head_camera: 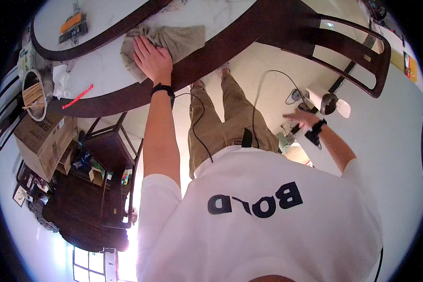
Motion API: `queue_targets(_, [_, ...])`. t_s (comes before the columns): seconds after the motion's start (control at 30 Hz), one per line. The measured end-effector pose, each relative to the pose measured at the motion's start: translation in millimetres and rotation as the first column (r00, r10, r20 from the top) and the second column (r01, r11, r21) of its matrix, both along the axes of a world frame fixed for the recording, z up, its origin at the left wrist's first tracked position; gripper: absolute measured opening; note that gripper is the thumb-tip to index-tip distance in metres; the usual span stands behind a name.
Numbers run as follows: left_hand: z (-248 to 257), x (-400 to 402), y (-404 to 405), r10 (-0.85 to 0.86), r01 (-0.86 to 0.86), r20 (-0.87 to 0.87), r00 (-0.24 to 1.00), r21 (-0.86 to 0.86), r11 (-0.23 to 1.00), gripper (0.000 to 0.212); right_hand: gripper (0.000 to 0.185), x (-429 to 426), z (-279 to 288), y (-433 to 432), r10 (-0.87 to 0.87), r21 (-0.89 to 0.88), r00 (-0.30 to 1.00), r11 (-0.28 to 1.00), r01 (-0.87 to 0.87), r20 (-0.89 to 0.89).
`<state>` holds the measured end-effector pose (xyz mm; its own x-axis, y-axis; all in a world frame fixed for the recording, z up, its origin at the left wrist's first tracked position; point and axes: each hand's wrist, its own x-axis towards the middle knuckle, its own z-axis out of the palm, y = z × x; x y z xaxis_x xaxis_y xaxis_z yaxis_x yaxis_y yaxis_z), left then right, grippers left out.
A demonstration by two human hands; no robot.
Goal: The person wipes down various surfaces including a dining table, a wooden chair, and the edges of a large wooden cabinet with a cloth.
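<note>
A grey-brown cloth (187,40) lies bunched and folded along the edge of the marble-look table (107,79). My left hand (153,58) rests palm down on the cloth's left part, its fingers nearly straight and not curled round it. My right hand (301,119) hangs in the air to the right of my legs, away from the table, slightly blurred, with loosely spread fingers and nothing seen in it. Both wrists wear black bands.
On the table's left are a clear container of wooden sticks (35,95), a crumpled white plastic bag (60,79), a red strip (78,96) and an orange-and-black packet (72,28). Dark wooden chairs (345,38), a cardboard box (44,141) and a black cable (197,121) are around me.
</note>
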<state>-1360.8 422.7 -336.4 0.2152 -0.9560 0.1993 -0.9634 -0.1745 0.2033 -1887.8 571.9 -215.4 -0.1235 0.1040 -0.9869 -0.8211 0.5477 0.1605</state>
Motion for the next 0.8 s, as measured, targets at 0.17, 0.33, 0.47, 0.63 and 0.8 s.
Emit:
queue_targets(0.17, [-3,-9,-4,-0.02,0.02,-0.015,1.0,0.002,1.0,0.067,0.072,-22,-4,137,0.083,-0.202,0.971,0.979,-0.037,0.225])
queue_targets(0.33, [-6,-1,-2,-0.021,0.021,0.027,0.999,-0.009,1.0,0.067,0.062,123,85,44,0.454,-0.887,0.885,0.443,-0.129,0.098])
queue_targets(0.47, [-1,-5,-5,-0.027,0.027,0.024,0.999,-0.018,0.999,0.065,0.048,116,58,45,0.677,-0.827,0.586,0.562,-0.019,0.446])
queue_targets(0.63, [0,-7,-3,-0.017,0.017,0.054,0.998,-0.009,1.0,0.065,0.023,76,60,60,0.813,-0.82,0.524,0.468,-0.33,0.253])
queue_targets(0.8, [-4,0,-2,-0.018,0.019,0.036,0.999,-0.023,1.0,0.066,0.014,51,77,62,0.881,-0.838,0.45,0.351,-0.418,0.145])
